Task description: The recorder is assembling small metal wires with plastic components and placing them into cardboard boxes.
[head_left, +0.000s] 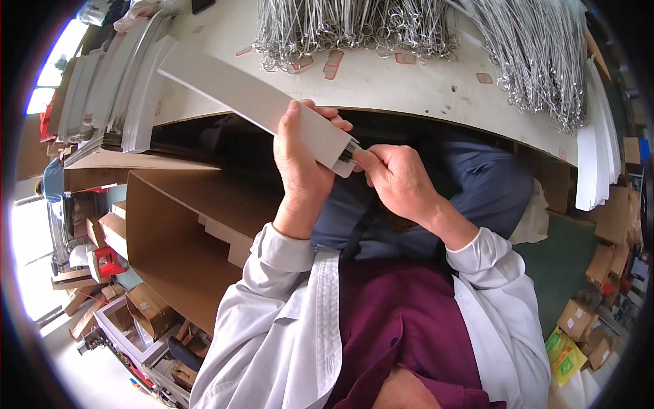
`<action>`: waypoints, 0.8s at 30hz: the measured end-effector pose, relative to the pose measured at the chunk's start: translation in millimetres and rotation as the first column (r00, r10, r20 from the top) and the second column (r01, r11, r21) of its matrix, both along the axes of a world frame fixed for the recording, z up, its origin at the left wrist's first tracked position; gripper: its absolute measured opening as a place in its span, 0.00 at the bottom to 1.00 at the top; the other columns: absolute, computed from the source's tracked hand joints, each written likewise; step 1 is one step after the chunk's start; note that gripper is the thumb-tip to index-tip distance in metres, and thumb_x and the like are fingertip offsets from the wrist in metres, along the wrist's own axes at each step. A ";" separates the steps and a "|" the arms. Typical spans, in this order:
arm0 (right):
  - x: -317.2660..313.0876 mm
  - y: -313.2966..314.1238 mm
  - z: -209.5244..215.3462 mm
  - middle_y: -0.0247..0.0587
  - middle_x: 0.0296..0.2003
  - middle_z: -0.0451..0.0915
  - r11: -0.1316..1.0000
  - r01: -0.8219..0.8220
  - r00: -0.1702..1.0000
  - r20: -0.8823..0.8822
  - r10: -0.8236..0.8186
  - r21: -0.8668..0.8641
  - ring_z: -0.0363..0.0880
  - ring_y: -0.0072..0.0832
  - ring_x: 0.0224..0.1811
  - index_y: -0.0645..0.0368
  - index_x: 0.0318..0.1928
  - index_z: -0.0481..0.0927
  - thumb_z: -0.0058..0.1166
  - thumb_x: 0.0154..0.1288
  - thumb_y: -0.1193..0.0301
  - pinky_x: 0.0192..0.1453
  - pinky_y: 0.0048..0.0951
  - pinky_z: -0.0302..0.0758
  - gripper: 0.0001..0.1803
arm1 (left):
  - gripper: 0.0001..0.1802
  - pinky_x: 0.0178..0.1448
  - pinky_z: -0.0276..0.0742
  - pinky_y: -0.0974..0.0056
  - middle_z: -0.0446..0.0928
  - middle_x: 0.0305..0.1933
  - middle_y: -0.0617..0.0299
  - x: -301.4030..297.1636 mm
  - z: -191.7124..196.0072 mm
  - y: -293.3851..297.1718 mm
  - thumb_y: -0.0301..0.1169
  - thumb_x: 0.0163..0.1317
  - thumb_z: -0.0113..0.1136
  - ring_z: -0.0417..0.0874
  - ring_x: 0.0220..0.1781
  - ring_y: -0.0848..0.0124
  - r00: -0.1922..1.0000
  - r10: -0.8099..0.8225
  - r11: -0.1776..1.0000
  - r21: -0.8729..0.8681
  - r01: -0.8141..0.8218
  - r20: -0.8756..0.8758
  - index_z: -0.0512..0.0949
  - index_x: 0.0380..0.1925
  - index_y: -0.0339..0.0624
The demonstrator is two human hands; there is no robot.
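Observation:
A long, narrow white cardboard box [238, 92] slants across the middle, its far end up and to the left over the table. My left hand [298, 157] is closed around it near the lower end, thumb on top and fingers wrapped behind. That lower end is open, and dark, thin ends of something [348, 151] show inside. My right hand [402, 178] is closed in a pinch right at this opening. What sits between its thumb and fingers is hidden. Bundles of thin metal wires with ring ends [354, 31] lie beyond on the table.
The pale table [381, 85] has its near edge just past my hands. More looped wires [545, 61] lie at the right. Flat white boxes are stacked at left [139, 95] and hang over the right edge [594, 160]. A large open carton [163, 225] stands beside my left arm.

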State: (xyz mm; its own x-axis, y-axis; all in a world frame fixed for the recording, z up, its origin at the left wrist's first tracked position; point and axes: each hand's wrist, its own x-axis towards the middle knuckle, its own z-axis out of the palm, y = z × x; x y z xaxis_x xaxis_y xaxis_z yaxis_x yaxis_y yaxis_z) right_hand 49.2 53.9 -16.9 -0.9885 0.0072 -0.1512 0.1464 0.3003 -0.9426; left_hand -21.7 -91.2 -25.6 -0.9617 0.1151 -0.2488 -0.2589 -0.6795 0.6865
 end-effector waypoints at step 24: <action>-0.1 37.0 -0.4 0.59 0.41 0.85 0.904 -0.179 0.961 -0.130 0.246 0.390 0.87 0.53 0.45 0.67 0.52 0.75 0.78 0.51 0.60 0.49 0.44 0.82 0.35 | 0.35 0.68 0.73 0.57 0.76 0.62 0.50 40.3 -13.4 20.7 0.56 0.79 0.43 0.79 0.59 0.64 0.977 -0.211 0.942 -0.260 0.213 0.037 0.74 0.60 0.30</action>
